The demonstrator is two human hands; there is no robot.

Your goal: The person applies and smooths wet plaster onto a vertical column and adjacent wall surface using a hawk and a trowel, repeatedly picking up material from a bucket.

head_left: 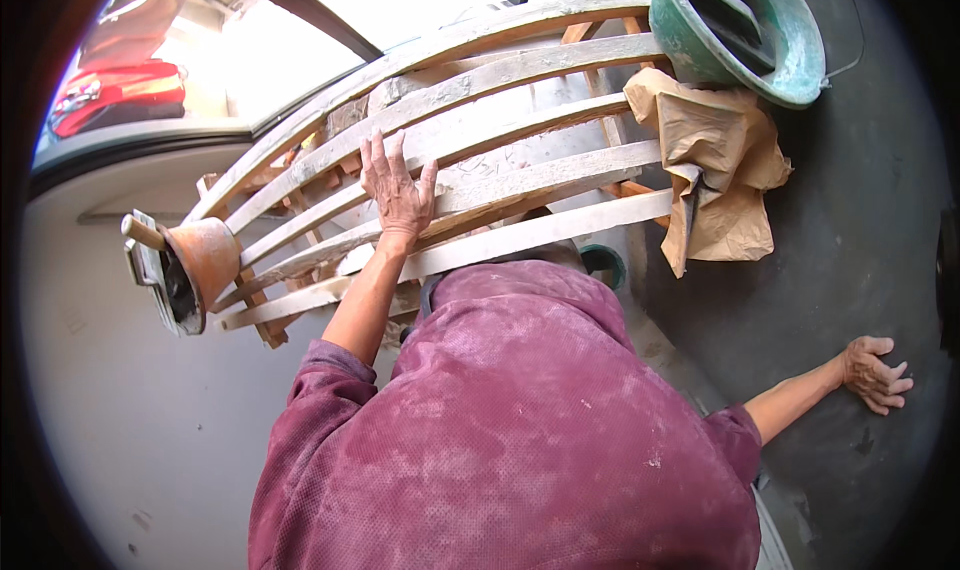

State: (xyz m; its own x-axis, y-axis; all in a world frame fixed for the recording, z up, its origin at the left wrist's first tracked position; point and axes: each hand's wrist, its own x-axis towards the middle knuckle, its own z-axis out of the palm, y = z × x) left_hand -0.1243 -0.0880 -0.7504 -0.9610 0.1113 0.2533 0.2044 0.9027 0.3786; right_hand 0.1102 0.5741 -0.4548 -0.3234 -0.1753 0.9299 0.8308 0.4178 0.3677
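My left hand (397, 195) lies with fingers spread on the pale, dusty wooden planks (560, 177), which run side by side as a raised platform. It holds nothing that I can see. Out to the right, my right hand (878, 375) is stretched over a dark grey surface (840, 270), its fingers apart and slightly curled. Whether it touches that surface I cannot tell. A crumpled brown paper sack (735, 170) hangs over the planks' right ends. Beside it, a large green tub (800, 50) is tilted, with a dark flat tool (725, 20) inside.
At the planks' left end stands an orange bucket (207, 260) with a wooden-handled trowel (148, 232) across its top. A smaller green bucket (618, 268) sits below the planks. A dark-framed window (290, 5) opens at the upper left, with a red object (125, 90) beyond it.
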